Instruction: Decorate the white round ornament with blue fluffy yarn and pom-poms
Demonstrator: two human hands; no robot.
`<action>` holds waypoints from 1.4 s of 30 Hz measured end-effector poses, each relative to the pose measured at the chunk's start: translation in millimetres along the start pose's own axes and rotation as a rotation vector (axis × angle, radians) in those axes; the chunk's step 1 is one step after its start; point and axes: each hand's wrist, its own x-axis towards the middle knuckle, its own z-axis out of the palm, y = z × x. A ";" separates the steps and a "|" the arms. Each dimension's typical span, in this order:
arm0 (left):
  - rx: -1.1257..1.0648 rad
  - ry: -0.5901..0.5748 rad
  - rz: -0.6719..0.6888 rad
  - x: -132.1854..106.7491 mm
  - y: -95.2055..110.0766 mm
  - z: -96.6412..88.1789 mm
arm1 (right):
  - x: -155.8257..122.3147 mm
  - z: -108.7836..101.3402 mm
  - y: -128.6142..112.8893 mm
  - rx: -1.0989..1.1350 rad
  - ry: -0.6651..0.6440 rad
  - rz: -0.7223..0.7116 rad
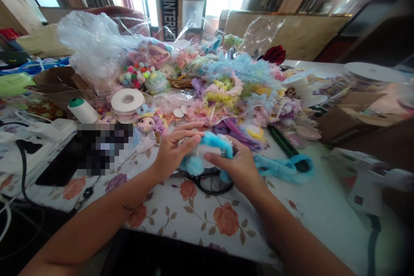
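Note:
Both of my hands hold a small round craft piece (215, 138) edged with fluffy light-blue trim, with a strand of pearl-like beads. My left hand (173, 151) grips its left side, thumb and fingers over the top. On the right, my right hand (242, 166) is closed around it, with the thumb across its front. A blue pompom (195, 166) hangs at the lower left of the piece. Beneath the hands lie black-handled scissors (215, 189), partly covered. Fluffy blue ribbon (280, 167) stretches over the table to the right. The far side of the piece is hidden.
A heap of pastel ruffled trims (239, 73) and plastic bags fills the back. At left are a ribbon spool (127, 100), a thread cone (83, 111), a phone (58, 164) and a power strip (19, 151). A glue gun (365, 181) and cardboard box (352, 116) stand right.

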 end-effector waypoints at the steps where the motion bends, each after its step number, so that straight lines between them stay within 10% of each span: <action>1: 0.022 0.040 0.015 0.7 1.1 -1.6 | 0.4 -0.2 -0.4 -0.027 0.013 -0.018; 7: 0.206 0.086 0.094 0.8 -2.8 -0.5 | 0.7 -0.8 2.7 -0.100 0.047 -0.060; 35: -0.218 0.151 -0.204 8.4 -3.3 -6.1 | 2.0 0.4 5.9 0.127 0.102 -0.013; 42: -0.321 -0.308 -0.716 15.4 4.6 -25.9 | 6.0 2.1 9.6 0.314 0.100 0.061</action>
